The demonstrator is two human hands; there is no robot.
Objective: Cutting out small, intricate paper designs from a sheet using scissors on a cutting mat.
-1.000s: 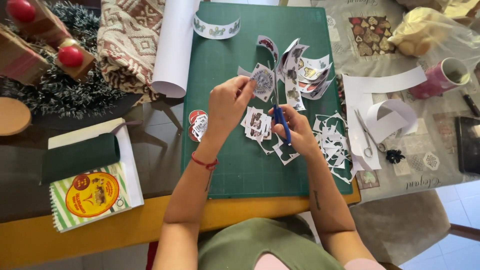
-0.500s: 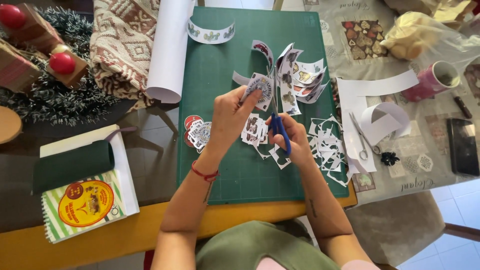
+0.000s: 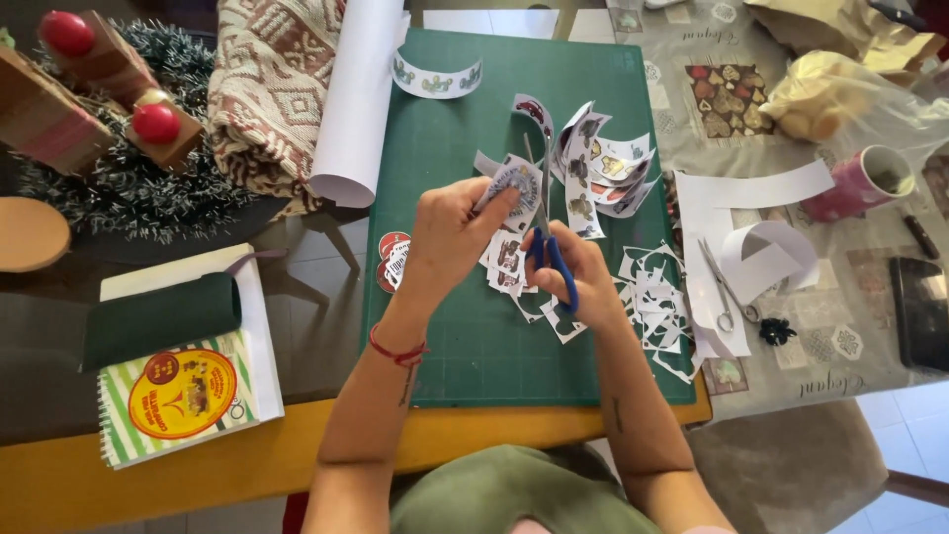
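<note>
Left hand point(image 3: 450, 232) is pinching a printed paper cutout point(image 3: 509, 183) over the green cutting mat point(image 3: 445, 129). Right hand point(image 3: 578, 272) is gripping blue-handled scissors point(image 3: 549, 242), blades meeting the cutout. Paper scraps point(image 3: 657, 307) are lying toward the mat's right edge.

My right hand point(image 3: 583, 277) covers most of the blue scissor handles point(image 3: 554, 269), and I cannot tell where the blades meet the printed cutout point(image 3: 509, 186), half hidden by my left hand point(image 3: 450, 232). Its picture is too small to read. The dark tablet point(image 3: 921, 311) at the tabletop's right edge is cut off.
</note>
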